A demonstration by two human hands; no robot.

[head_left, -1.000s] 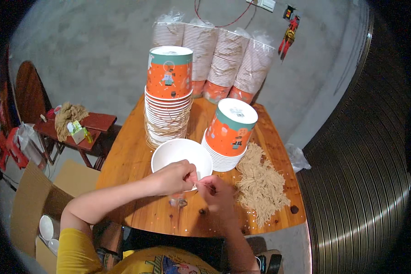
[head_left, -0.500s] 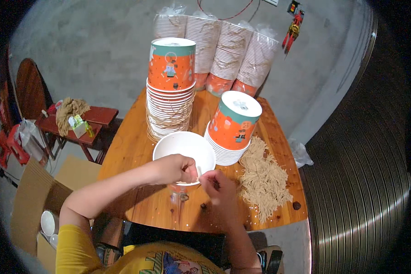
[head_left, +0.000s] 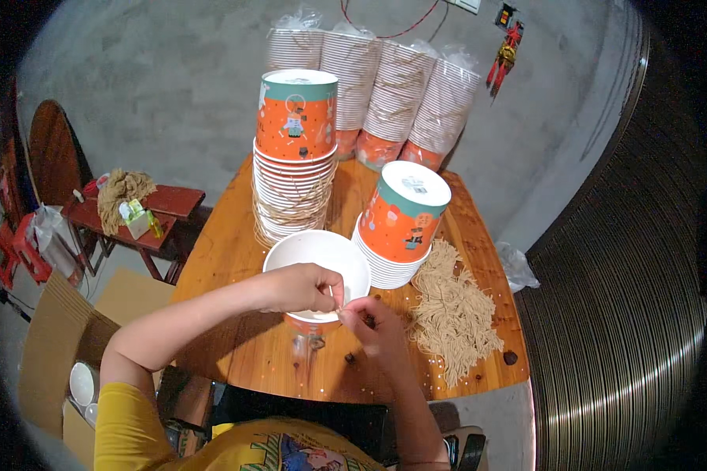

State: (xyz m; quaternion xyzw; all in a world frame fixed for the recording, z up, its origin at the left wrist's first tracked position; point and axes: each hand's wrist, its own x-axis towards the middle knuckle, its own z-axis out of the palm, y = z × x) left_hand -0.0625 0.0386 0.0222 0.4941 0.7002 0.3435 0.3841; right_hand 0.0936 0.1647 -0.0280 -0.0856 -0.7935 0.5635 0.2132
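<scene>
Fingers closed, the left hand [head_left: 302,287] and right hand [head_left: 375,323] seem to pinch a thin string [head_left: 340,312] at the near rim of the open tub [head_left: 313,250] on the counter [head_left: 243,363]. A loosened pinch could drop it; pushing the tub could jostle the stack [head_left: 292,184] behind.

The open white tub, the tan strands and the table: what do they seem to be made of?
Tub: probably coated paperboard or plastic; it looks smooth and white inside.
Strands: likely a soft yarn, matte and limp, loosely tangled in a heap; I can't tell which fibre.
Table: apparently varnished wood, from its streaky grain and slight sheen.
</scene>
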